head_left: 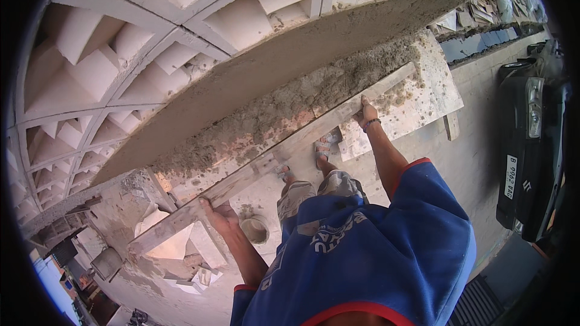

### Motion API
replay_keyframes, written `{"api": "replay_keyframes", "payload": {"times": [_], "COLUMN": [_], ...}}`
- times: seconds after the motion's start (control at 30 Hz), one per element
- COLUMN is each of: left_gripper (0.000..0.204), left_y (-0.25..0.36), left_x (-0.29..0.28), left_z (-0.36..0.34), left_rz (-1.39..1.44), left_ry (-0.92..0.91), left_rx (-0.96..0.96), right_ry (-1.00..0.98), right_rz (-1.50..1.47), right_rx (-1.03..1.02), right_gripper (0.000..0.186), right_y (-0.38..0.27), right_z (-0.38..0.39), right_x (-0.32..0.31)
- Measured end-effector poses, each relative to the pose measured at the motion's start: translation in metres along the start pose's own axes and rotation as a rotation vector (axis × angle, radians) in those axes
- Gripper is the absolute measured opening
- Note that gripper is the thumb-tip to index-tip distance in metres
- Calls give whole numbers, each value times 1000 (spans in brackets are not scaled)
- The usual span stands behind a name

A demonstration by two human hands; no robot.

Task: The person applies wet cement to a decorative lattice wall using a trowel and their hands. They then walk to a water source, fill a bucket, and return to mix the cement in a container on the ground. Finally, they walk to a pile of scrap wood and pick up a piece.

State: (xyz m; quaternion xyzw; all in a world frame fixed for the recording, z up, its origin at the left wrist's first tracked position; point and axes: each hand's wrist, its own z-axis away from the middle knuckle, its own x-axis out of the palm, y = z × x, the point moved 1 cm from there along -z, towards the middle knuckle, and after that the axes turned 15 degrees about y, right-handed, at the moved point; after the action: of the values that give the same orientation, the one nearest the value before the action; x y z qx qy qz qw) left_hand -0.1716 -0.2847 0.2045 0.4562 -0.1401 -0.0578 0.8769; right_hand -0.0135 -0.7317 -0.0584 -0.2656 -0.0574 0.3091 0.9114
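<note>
Both hands gripped a long wooden board [241, 176] slanting from lower left to upper right across the middle of the frame.
The left hand [222, 216], left of centre, had its thumb along the near edge; the right hand [366, 113], right of the upper centre, clasped the board closer to its upper end. Each pinched the wood, but whether the hidden fingers were spread or together, I cannot tell. Rough mortar [326, 90] lay just above the board; a bucket [255, 229] stood below centre.
</note>
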Motion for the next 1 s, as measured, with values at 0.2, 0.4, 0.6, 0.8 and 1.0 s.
{"api": "replay_keyframes", "payload": {"times": [0.2,0.4,0.6,0.8,1.0], "left_gripper": [47,62,67,58,60], "left_y": [69,192,293,388,446], "left_x": [-16,-47,-83,-141,-172], "left_z": [39,50,31,-29,-109], "left_rz": [281,419,560,529,424], "left_ry": [142,277,216,-563,-189], "left_rx": [325,583,814,749,1050], "right_ry": [-402,-564,-512,-247,-400], "right_rz": [-108,5,781,1647,1514], "right_rx": [176,460,108,-1199,-828], "right_gripper": [41,41,27,64,32], "right_y": [46,149,213,184,167], "right_z": [76,159,191,129,76], "right_x": [-1,29,46,39,-13]}}
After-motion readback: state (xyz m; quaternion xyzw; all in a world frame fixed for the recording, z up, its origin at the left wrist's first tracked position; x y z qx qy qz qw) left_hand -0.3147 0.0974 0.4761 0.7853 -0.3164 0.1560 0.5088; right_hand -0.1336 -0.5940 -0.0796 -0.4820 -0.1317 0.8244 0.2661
